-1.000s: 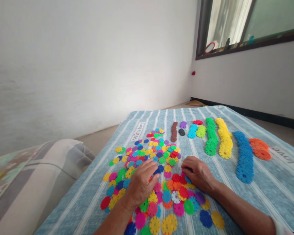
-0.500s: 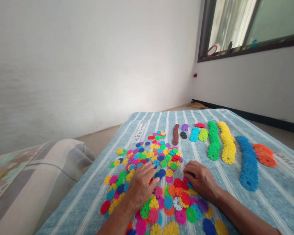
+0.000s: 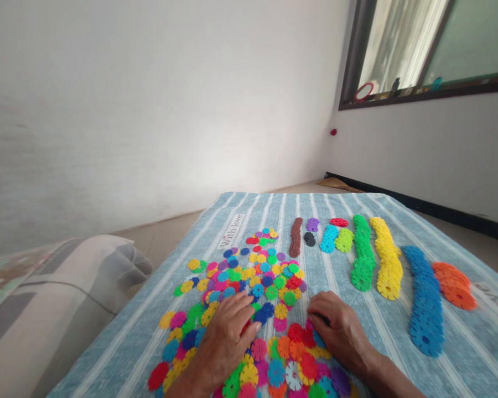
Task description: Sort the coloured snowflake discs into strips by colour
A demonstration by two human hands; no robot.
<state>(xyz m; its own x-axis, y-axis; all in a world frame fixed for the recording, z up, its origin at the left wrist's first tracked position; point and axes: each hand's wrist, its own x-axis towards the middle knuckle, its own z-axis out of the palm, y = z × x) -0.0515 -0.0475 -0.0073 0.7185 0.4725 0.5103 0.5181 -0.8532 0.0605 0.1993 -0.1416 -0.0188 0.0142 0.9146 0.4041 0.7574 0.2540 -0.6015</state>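
Many flat notched plastic discs (image 3: 276,372) in mixed colours lie scattered over a striped blue cloth (image 3: 120,331). My left hand (image 3: 228,331) rests over the middle of the pile, palm down with its fingers spread; a bit of red shows beside its thumb. My right hand (image 3: 336,323) is at the pile's right edge, its fingers curled together, and whatever they may hold is hidden. Right of the pile, overlapping rows lie sorted by colour: brown (image 3: 295,237), green (image 3: 362,254), yellow (image 3: 387,260), blue (image 3: 425,304) and orange (image 3: 455,286).
Smaller groups in purple (image 3: 312,224), black (image 3: 310,239), red (image 3: 339,222), light blue (image 3: 328,239) and lime (image 3: 344,240) lie between the brown and green rows. Striped bedding (image 3: 87,265) is at the left. A window (image 3: 431,50) is at the upper right.
The view has tilted slightly, so the cloth and discs appear lower. Both hands keep nearly the same places over the discs, with little visible movement.
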